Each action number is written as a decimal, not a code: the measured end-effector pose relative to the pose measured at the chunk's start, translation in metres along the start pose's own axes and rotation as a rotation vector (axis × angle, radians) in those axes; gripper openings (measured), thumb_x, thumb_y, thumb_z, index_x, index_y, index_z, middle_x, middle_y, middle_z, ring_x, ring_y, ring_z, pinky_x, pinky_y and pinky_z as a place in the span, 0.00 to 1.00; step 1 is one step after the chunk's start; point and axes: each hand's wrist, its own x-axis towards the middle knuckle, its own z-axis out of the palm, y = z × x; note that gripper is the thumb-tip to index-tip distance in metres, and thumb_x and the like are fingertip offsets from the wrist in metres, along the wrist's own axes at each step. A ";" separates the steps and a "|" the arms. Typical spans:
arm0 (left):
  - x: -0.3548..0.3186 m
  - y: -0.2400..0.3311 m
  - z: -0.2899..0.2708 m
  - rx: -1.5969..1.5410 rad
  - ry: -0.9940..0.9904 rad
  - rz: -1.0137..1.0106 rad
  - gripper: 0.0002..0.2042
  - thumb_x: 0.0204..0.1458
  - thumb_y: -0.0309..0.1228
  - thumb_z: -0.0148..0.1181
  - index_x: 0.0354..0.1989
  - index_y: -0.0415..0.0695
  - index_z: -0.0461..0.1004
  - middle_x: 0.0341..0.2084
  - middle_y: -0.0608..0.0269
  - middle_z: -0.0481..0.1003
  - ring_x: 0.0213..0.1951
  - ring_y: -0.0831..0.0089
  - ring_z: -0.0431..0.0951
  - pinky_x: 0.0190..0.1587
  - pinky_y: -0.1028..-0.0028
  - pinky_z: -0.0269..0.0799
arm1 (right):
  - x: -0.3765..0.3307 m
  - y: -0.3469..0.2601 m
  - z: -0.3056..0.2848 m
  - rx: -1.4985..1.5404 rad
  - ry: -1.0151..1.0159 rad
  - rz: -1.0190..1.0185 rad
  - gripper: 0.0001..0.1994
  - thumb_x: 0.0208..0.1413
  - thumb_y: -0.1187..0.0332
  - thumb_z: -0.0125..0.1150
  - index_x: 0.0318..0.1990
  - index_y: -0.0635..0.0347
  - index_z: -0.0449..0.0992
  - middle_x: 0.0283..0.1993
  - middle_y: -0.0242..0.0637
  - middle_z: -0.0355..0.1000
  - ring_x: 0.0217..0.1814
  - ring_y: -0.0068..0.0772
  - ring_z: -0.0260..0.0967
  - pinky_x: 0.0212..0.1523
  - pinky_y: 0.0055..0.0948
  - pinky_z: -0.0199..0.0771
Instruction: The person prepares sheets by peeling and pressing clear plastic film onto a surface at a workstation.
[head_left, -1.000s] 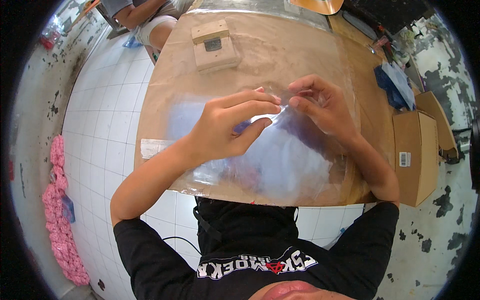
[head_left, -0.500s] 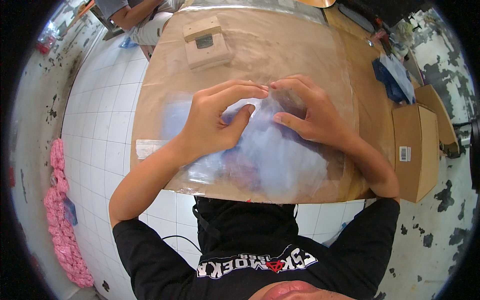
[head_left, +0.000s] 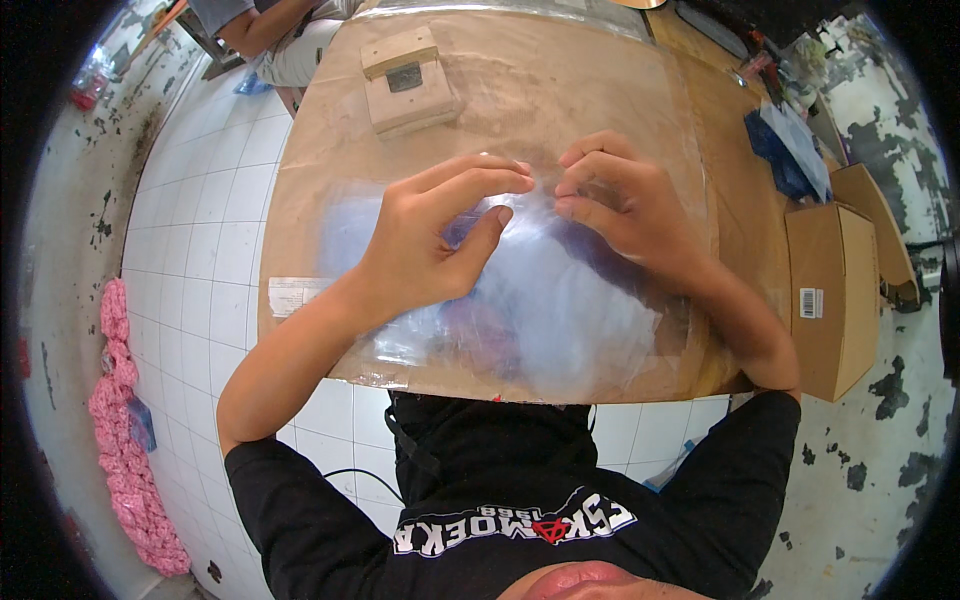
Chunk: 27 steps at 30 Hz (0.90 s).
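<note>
Together, the left hand (head_left: 425, 245) and right hand (head_left: 625, 205) pinch the top edge of a clear plastic bag (head_left: 560, 300) between curled fingertips.

left hand (head_left: 430, 245), right hand (head_left: 625, 205) pinching clear plastic bag (head_left: 560, 310) on table (head_left: 520, 90).

A brown worktable (head_left: 330, 150) covered with clear sheeting stands on a floor of white square tiles (head_left: 190, 250), under even, bright light. Grey walls (head_left: 60, 230) with flaking, dark-spotted paint close the room at left and right. A pink knotted bundle (head_left: 125, 440) lies by the left wall, cardboard boxes (head_left: 835, 290) sit right of the table, and a small wooden block (head_left: 410, 80) rests at the table's far end.
</note>
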 end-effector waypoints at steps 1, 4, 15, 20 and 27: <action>0.000 0.000 0.000 0.058 0.007 0.046 0.14 0.40 0.14 0.56 0.38 0.39 0.77 0.39 0.55 0.78 0.42 0.60 0.78 0.49 0.67 0.72 | 0.001 -0.002 -0.004 0.034 -0.039 0.005 0.06 0.45 0.75 0.67 0.31 0.61 0.76 0.37 0.39 0.73 0.41 0.35 0.71 0.44 0.29 0.70; 0.001 0.000 -0.003 0.184 -0.018 0.158 0.15 0.39 0.15 0.54 0.36 0.41 0.77 0.41 0.57 0.77 0.44 0.59 0.77 0.54 0.60 0.68 | 0.004 -0.004 -0.018 0.134 -0.151 0.032 0.05 0.48 0.77 0.66 0.33 0.63 0.76 0.39 0.37 0.73 0.42 0.29 0.71 0.44 0.26 0.69; -0.009 -0.014 -0.001 0.192 -0.400 0.165 0.15 0.36 0.17 0.49 0.33 0.44 0.76 0.40 0.62 0.77 0.48 0.63 0.75 0.60 0.53 0.61 | 0.009 -0.008 -0.060 0.724 -0.525 0.109 0.04 0.53 0.76 0.62 0.33 0.65 0.73 0.34 0.39 0.76 0.38 0.28 0.75 0.44 0.27 0.73; -0.011 -0.014 -0.002 0.243 -0.394 0.188 0.14 0.36 0.18 0.50 0.33 0.45 0.76 0.39 0.64 0.76 0.48 0.65 0.74 0.61 0.52 0.60 | 0.003 0.011 -0.079 0.911 -0.401 -0.015 0.08 0.59 0.67 0.58 0.36 0.59 0.65 0.29 0.38 0.74 0.28 0.29 0.74 0.38 0.31 0.76; -0.013 -0.018 -0.005 0.134 -0.277 0.261 0.10 0.29 0.15 0.50 0.21 0.43 0.73 0.33 0.63 0.77 0.42 0.65 0.77 0.56 0.56 0.66 | 0.013 0.011 -0.094 0.880 -0.164 0.228 0.10 0.61 0.63 0.55 0.41 0.59 0.66 0.28 0.38 0.73 0.22 0.29 0.72 0.29 0.27 0.76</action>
